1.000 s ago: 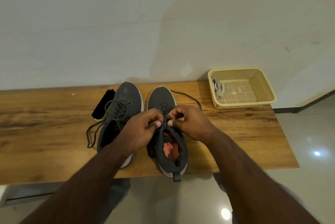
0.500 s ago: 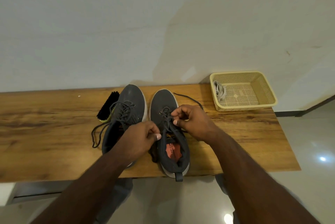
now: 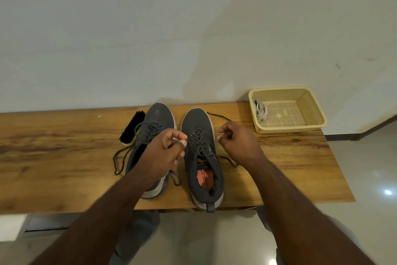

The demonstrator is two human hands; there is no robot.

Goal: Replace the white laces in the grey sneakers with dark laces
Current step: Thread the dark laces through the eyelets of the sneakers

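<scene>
while both hands work over the right sneaker (image 3: pixel 203 157), the dark lace (image 3: pixel 199 142) already criss-crosses its eyelets, and its two free ends run out to either side. the left hand (image 3: pixel 165 153) has its fingers curled with thumb against forefinger just left of the eyelets, seemingly pinching one end, though the strand itself is too thin to make out there. the right hand (image 3: pixel 236 144) is curled the same way beside the shoe's right edge, with the other end trailing out behind it across the wooden bench (image 3: pixel 53 157) toward the wall. the left sneaker (image 3: pixel 150 136) stands just beside it, already strung with a dark lace whose loops hang loose on the bench, and it touches a black brush (image 3: pixel 131 128). the old white laces (image 3: pixel 260 110) lie bundled in the yellow basket (image 3: pixel 315 114), well apart. i judge the lace thin, limp and light, with no stiffness to push through a hole, so it is best taken at the hard tips, and pulled evenly both sides; the shoe is soft-sided and light enough to slide if tugged hard
</scene>
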